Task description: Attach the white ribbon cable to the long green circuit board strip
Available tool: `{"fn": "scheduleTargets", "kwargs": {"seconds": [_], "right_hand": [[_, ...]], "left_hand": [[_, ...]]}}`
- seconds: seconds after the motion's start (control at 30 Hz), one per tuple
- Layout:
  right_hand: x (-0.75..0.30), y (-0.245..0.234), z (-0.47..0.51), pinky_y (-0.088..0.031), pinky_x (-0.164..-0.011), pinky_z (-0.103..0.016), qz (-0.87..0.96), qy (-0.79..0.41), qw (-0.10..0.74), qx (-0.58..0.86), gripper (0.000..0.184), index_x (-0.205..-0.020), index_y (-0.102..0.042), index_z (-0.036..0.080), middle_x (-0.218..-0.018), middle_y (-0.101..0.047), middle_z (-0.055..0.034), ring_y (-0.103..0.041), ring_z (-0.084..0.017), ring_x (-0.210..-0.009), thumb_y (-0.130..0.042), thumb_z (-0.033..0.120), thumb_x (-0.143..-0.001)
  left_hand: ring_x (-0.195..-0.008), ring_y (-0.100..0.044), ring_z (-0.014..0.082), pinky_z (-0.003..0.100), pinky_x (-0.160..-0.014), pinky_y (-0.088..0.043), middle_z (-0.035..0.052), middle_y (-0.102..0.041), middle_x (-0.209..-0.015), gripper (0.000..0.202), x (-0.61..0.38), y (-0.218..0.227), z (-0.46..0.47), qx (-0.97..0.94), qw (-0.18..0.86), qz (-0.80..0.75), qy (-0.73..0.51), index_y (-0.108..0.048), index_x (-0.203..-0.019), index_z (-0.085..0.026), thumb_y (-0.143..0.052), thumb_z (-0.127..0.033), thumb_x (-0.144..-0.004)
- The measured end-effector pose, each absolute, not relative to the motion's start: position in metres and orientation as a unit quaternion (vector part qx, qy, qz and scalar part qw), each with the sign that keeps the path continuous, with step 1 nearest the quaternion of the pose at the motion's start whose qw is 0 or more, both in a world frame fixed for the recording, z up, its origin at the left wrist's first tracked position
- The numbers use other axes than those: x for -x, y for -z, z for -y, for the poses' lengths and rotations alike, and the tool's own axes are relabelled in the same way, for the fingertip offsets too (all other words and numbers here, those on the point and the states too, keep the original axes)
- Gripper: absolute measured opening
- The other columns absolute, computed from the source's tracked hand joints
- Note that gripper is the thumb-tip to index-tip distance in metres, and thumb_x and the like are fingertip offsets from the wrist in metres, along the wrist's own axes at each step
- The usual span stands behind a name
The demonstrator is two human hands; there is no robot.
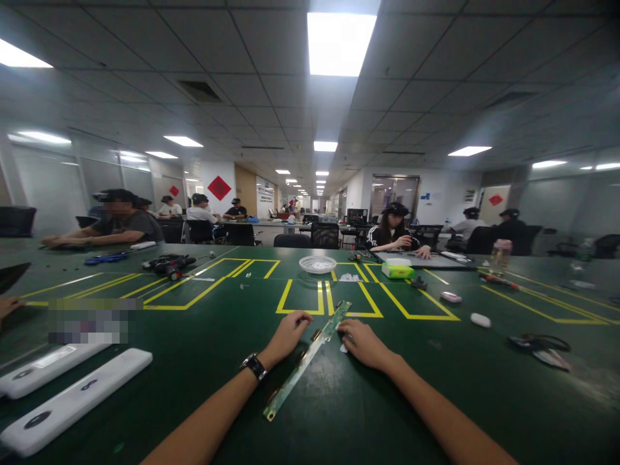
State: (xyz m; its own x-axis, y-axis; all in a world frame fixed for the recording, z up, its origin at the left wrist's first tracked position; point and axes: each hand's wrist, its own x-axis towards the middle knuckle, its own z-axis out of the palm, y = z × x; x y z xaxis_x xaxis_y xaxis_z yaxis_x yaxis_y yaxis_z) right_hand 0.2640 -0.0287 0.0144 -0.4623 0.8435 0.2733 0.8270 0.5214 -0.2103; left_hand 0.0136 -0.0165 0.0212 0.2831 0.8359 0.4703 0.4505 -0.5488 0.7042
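A long, narrow green circuit board (293, 380) lies diagonally on the green table between my two hands, its far end pointing right. My left hand (289, 330) is just left of the board's far half, fingers loosely bent and apart, with nothing visible in them. A dark watch sits on that wrist. My right hand (362, 341) rests on the other side, close to the board's far end, with its fingers curled down. A small white scrap (343, 349) peeks out beneath these fingers; whether they grip it or something else is hidden.
Two long white cases (80, 402) lie at the left. Beyond the board are yellow tape outlines, a white round basket (317, 263) and a green-and-white pack (398, 270). Dark cables (538, 343) and a white oval object (480, 320) lie right. Other people sit around the table.
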Motion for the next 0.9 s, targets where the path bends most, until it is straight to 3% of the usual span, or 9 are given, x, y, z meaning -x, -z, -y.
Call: {"fn": "scheduleTargets", "kwargs": {"seconds": [0.13, 0.4, 0.53, 0.7, 0.9], "right_hand": [[-0.267, -0.017, 0.025, -0.035, -0.099, -0.037, 0.851, -0.027, 0.172, 0.495, 0.036, -0.117, -0.062, 0.022, -0.127, -0.058, -0.0085, -0.049, -0.024, -0.12, -0.047, 0.023, -0.085], [-0.318, -0.023, 0.012, -0.043, -0.087, -0.043, 0.737, 0.03, 0.115, 0.666, 0.032, -0.111, -0.064, 0.016, -0.119, -0.06, -0.0155, -0.054, -0.031, -0.11, -0.045, 0.023, -0.087], [-0.293, -0.018, 0.021, -0.041, -0.092, -0.037, 0.782, 0.025, 0.14, 0.607, 0.03, -0.108, -0.065, 0.015, -0.117, -0.061, -0.0143, -0.054, -0.027, -0.109, -0.045, 0.021, -0.086], [-0.256, -0.013, 0.031, -0.035, -0.1, -0.034, 0.859, -0.02, 0.168, 0.484, 0.036, -0.118, -0.061, 0.022, -0.126, -0.058, -0.0077, -0.05, -0.023, -0.117, -0.046, 0.021, -0.085], [-0.287, -0.021, 0.019, -0.037, -0.097, -0.036, 0.812, 0.002, 0.142, 0.566, 0.032, -0.112, -0.064, 0.02, -0.119, -0.061, -0.0097, -0.053, -0.025, -0.114, -0.047, 0.024, -0.085]], "left_hand": [[-0.092, -0.061, 0.0208, 0.03, -0.084, -0.044, 0.0064, -0.069, -0.095, 0.023, -0.013, -0.022, 0.017, -0.77, 0.222, -0.418, -0.428, -0.066, -0.088, -0.018, -0.045, -0.027, -0.085], [-0.093, -0.061, 0.0209, 0.031, -0.084, -0.044, 0.0071, -0.068, -0.096, 0.024, -0.015, -0.023, 0.019, -0.775, 0.229, -0.42, -0.414, -0.066, -0.091, -0.017, -0.045, -0.028, -0.086], [-0.092, -0.06, 0.0207, 0.03, -0.083, -0.044, 0.007, -0.068, -0.096, 0.025, -0.014, -0.023, 0.018, -0.773, 0.225, -0.421, -0.417, -0.066, -0.091, -0.018, -0.044, -0.028, -0.086], [-0.091, -0.06, 0.02, 0.03, -0.083, -0.043, 0.0066, -0.068, -0.092, 0.023, -0.012, -0.018, 0.014, -0.77, 0.211, -0.417, -0.434, -0.065, -0.088, -0.017, -0.044, -0.025, -0.084], [-0.091, -0.06, 0.0196, 0.029, -0.083, -0.043, 0.0058, -0.068, -0.092, 0.023, -0.013, -0.017, 0.013, -0.772, 0.22, -0.417, -0.427, -0.065, -0.089, -0.017, -0.044, -0.024, -0.085]]}}
